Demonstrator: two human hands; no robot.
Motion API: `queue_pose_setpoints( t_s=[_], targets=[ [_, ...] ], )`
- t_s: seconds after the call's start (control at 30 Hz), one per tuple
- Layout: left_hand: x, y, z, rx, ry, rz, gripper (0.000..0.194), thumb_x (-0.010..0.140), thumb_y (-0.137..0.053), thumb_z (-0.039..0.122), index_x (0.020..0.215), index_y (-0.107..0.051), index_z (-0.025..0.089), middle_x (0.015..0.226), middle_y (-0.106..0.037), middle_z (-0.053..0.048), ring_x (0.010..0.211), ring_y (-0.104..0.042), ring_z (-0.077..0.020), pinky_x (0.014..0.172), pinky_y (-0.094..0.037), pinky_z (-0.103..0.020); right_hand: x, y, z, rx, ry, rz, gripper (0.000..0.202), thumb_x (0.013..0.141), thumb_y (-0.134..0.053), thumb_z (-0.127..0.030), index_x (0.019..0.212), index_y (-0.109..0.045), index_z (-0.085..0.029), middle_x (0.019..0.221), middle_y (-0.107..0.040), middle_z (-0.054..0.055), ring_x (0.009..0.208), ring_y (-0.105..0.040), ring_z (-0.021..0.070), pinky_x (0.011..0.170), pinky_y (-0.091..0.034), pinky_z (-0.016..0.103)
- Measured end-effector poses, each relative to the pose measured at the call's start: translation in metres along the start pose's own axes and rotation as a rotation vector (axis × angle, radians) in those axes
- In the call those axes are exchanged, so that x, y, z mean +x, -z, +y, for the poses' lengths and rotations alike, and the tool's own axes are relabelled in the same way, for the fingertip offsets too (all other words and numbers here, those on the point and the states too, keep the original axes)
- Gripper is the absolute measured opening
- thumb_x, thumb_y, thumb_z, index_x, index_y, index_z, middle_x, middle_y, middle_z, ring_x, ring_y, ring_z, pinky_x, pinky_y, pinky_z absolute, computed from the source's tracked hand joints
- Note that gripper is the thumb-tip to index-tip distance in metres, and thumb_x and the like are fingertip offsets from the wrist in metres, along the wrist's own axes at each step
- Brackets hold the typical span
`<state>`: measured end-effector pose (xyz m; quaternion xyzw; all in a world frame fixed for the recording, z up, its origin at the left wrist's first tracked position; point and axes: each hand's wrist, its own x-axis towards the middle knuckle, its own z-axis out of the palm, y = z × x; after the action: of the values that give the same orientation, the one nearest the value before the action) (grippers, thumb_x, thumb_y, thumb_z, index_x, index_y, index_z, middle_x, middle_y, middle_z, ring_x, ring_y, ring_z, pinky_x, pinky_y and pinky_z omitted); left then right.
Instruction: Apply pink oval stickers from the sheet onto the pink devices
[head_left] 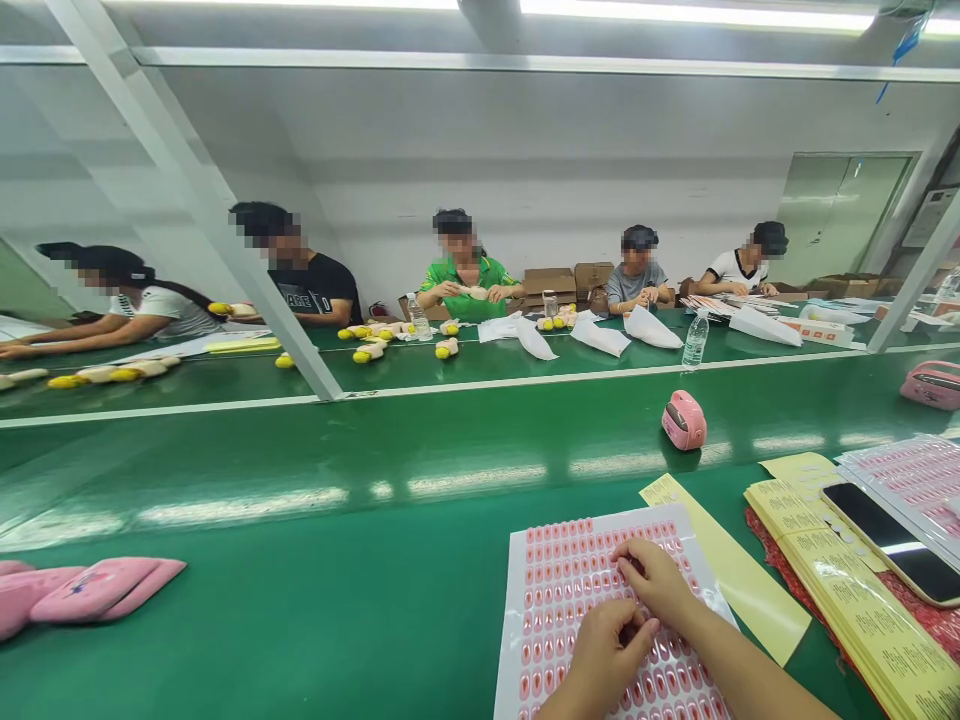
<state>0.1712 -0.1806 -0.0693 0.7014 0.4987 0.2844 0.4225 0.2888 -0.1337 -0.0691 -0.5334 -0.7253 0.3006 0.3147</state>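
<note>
In front of me lies a white sheet with rows of glossy pink oval stickers point(551, 590), each dark red in the middle. Over its right half, my right hand point(660, 580) has its fingers curled and pinched together against the upper rows. My left hand point(611, 645) is closed just below it, thumb and forefinger drawn together above the sheet. Anything between the fingers of either hand is too small or hidden to make out. A yellow backing sheet point(765, 600) sticks out from under the right edge of the sticker sheet.
To the right are a stack of yellow label sheets point(847, 590), a phone point(892, 540) and more pink sticker sheets point(919, 475). A small pink case point(684, 420) stands ahead; a pink soft item point(97, 590) lies left. Several co-workers sit across the green belt point(450, 430).
</note>
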Motion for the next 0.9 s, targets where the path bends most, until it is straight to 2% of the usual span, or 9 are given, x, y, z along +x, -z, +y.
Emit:
queue_pose_setpoints(
  t_s=[0.23, 0.5, 0.7, 0.8, 0.9],
  targets=[
    [-0.001, -0.001, -0.002, -0.003, -0.023, 0.002, 0.021, 0.071, -0.047, 0.029, 0.053, -0.042, 0.019, 0.051, -0.043, 0.003, 0.053, -0.039, -0.0124, 0.051, -0.027, -0.024, -0.001, 0.0, -0.001, -0.025, 0.014, -0.002, 0.019, 0.073, -0.042, -0.016, 0.078, -0.06, -0.017, 0.079, -0.064, 0.006, 0.076, -0.056, 0.0187, 0.07, -0.04, 0.03],
    [-0.001, 0.0, -0.006, -0.077, -0.074, -0.01, 0.011, 0.073, -0.046, 0.025, 0.069, -0.053, 0.017, 0.058, -0.049, 0.002, 0.054, -0.041, -0.0113, 0.051, -0.029, -0.023, -0.002, 0.003, -0.01, -0.033, -0.025, -0.02, 0.018, 0.073, -0.043, -0.014, 0.079, -0.06, -0.016, 0.079, -0.063, 0.005, 0.075, -0.055, 0.0172, 0.069, -0.041, 0.028],
    [-0.004, 0.0, -0.004, -0.123, -0.055, 0.016, 0.006, 0.074, -0.046, 0.024, 0.077, -0.048, 0.018, 0.057, -0.044, 0.005, 0.053, -0.04, -0.0109, 0.052, -0.029, -0.022, -0.001, 0.003, -0.01, -0.02, -0.041, -0.019, 0.019, 0.074, -0.042, -0.015, 0.08, -0.06, -0.016, 0.08, -0.064, 0.006, 0.076, -0.056, 0.0175, 0.069, -0.04, 0.029],
    [-0.005, 0.001, -0.002, -0.165, -0.064, 0.043, 0.016, 0.075, -0.046, 0.022, 0.091, -0.044, 0.019, 0.059, -0.041, 0.006, 0.053, -0.038, -0.0104, 0.052, -0.029, -0.022, -0.001, 0.002, -0.007, -0.024, -0.018, -0.021, 0.02, 0.073, -0.042, -0.014, 0.08, -0.061, -0.016, 0.079, -0.064, 0.006, 0.075, -0.056, 0.0179, 0.069, -0.04, 0.029],
    [-0.005, 0.002, -0.002, -0.178, -0.074, 0.04, 0.032, 0.074, -0.046, 0.02, 0.106, -0.039, 0.02, 0.06, -0.04, 0.007, 0.054, -0.038, -0.0106, 0.052, -0.03, -0.022, 0.0, 0.0, -0.004, -0.04, 0.006, -0.021, 0.022, 0.065, -0.045, -0.008, 0.078, -0.061, -0.015, 0.077, -0.064, 0.006, 0.073, -0.056, 0.018, 0.067, -0.04, 0.028]
  ],
)
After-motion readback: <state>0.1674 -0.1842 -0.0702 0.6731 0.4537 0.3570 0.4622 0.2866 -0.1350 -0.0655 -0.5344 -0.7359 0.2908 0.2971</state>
